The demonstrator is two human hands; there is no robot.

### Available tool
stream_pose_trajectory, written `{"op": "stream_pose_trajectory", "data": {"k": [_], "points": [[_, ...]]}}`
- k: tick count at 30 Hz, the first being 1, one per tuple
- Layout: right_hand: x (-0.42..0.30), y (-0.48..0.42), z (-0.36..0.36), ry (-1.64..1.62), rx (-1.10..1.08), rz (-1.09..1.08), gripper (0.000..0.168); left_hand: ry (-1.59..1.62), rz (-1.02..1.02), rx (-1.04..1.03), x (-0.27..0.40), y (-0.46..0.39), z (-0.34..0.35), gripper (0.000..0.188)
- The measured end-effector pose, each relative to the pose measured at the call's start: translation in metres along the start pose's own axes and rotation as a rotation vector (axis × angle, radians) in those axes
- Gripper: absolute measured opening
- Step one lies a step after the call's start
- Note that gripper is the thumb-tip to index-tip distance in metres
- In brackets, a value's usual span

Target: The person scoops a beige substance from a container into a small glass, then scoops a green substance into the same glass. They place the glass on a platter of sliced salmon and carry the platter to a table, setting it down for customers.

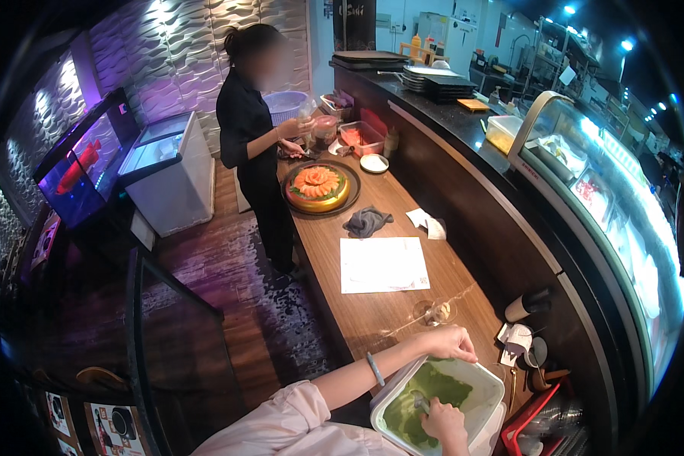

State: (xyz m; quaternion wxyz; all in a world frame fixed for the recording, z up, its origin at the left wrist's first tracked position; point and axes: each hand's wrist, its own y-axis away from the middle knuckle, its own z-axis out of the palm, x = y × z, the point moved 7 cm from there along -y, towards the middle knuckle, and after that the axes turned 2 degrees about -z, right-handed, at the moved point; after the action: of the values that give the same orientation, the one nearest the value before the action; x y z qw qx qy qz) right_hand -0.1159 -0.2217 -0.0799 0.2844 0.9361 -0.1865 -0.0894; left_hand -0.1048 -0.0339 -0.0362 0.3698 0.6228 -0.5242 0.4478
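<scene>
A white plastic tub (493, 387) of green ice cream or a similar green paste (407, 413) stands tilted before me at the near end of the wooden counter. My left hand (453, 343) grips its far rim. Inside the tub, my right hand (443, 420) holds a metal scoop (419, 400), whose head rests in the green mass. Just beyond my left hand, a glass dessert cup (436, 313) with a pale scoop or piece in it stands on the counter. Farther along lies a white paper sheet (383, 265).
A grey cloth (367, 221) and a round tray (353, 174) with an orange-topped platter (317, 188) are farther off. A co-worker (251, 125) in black stands left of the counter. A red crate (513, 439) and a cup (518, 308) are at right, by a glass display case (621, 199).
</scene>
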Motion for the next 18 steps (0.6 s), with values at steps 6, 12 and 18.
{"op": "stream_pose_trajectory", "data": {"k": [6, 12, 18], "points": [[0.0004, 0.0042, -0.0049, 0.006, 0.009, 0.009, 0.049, 0.020, 0.013, -0.008, 0.0073, 0.0017, 0.0034, 0.032], [0.0002, 0.0003, -0.0022, 0.005, 0.030, 0.002, 0.049, 0.028, 0.027, -0.001, 0.0028, 0.0017, 0.0021, 0.036], [-0.0001, -0.0013, -0.0021, 0.013, 0.014, 0.009, 0.048, 0.004, 0.015, 0.008, 0.0047, 0.0034, -0.0013, 0.036]]}}
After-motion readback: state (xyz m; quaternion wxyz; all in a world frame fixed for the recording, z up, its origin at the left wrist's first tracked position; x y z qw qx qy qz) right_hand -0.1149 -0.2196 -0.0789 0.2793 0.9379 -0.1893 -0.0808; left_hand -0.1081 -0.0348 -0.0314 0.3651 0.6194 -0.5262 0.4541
